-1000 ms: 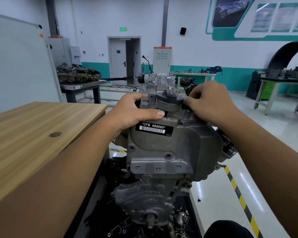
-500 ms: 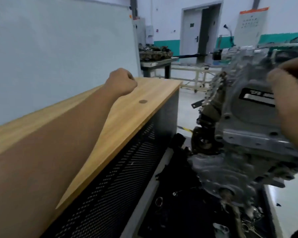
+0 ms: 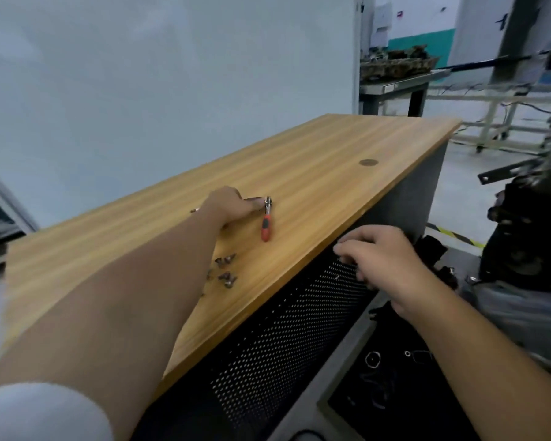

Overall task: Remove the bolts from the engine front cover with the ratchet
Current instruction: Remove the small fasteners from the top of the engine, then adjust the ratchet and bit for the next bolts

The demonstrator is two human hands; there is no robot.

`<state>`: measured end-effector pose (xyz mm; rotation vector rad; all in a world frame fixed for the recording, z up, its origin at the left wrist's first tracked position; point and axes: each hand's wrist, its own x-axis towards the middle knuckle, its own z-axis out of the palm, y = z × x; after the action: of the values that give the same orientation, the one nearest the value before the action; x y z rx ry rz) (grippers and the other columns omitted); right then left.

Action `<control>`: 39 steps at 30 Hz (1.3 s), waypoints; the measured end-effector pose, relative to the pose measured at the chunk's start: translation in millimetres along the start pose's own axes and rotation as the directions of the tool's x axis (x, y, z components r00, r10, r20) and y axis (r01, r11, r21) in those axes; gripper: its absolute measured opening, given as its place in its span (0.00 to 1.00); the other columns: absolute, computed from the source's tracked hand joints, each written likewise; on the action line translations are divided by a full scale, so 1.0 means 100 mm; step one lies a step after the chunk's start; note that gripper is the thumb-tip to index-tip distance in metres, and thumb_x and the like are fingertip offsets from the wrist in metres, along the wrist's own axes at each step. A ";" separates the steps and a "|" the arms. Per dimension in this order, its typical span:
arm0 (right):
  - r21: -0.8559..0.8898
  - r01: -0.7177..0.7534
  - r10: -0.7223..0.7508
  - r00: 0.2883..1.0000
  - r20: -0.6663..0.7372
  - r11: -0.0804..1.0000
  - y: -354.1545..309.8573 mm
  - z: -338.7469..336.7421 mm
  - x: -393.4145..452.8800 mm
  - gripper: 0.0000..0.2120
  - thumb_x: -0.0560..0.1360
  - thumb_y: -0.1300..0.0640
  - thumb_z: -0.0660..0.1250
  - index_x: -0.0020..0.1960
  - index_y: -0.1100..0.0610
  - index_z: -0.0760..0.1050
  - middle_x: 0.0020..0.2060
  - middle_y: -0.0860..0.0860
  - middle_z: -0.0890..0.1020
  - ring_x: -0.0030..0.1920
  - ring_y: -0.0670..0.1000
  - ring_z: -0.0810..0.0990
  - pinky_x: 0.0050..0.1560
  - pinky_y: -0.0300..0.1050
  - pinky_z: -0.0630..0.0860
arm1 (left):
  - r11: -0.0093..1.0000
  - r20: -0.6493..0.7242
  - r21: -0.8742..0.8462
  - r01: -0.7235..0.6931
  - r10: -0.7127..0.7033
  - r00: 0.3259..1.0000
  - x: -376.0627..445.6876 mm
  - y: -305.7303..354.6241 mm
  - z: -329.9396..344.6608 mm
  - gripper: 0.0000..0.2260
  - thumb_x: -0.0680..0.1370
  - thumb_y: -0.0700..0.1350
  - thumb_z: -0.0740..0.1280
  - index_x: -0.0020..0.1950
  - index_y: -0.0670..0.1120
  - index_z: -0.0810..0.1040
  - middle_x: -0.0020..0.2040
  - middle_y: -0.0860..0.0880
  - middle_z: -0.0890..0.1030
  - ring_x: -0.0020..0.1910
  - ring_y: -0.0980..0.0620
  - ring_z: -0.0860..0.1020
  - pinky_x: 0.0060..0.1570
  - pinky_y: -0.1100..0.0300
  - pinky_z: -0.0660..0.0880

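The ratchet (image 3: 266, 226), with a red and black handle and a small metal head, lies on the wooden table (image 3: 315, 173). My left hand (image 3: 228, 205) reaches across the table and its fingertips touch the ratchet's head; the handle lies free. Several loose bolts (image 3: 226, 268) lie on the table just beside my left forearm. My right hand (image 3: 382, 259) hovers in front of the table's near edge, fingers loosely curled and holding nothing. The engine (image 3: 522, 249) shows only as a dark, blurred mass at the right edge.
A perforated black panel (image 3: 283, 329) forms the table's front side. Below it a dark tray (image 3: 392, 377) holds small metal parts. A whiteboard (image 3: 172, 74) stands behind the table. A bench with engine parts (image 3: 395, 71) is at the back right.
The view swung left from the engine to the table. My left hand left the engine and dropped onto the ratchet's head. My right hand also came off the engine and now hangs by the table's edge.
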<state>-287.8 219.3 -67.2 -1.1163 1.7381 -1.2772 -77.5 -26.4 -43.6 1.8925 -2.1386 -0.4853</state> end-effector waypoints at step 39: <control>-0.596 0.215 -0.605 -0.027 -0.795 0.774 0.01 -2.35 -2.13 0.06 0.73 0.41 0.72 0.46 0.42 0.80 0.38 0.39 0.84 0.33 0.41 0.81 0.33 0.26 0.70 | -0.121 -0.348 -0.881 -0.457 0.822 0.452 -3.03 4.03 0.61 0.06 0.81 0.38 0.67 0.53 0.46 0.84 0.35 0.47 0.84 0.30 0.53 0.82 0.29 0.62 0.77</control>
<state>-415.7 500.1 5.1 -0.9954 2.7483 -2.7149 -429.1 320.8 73.5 -0.1098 -1.8185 -1.4176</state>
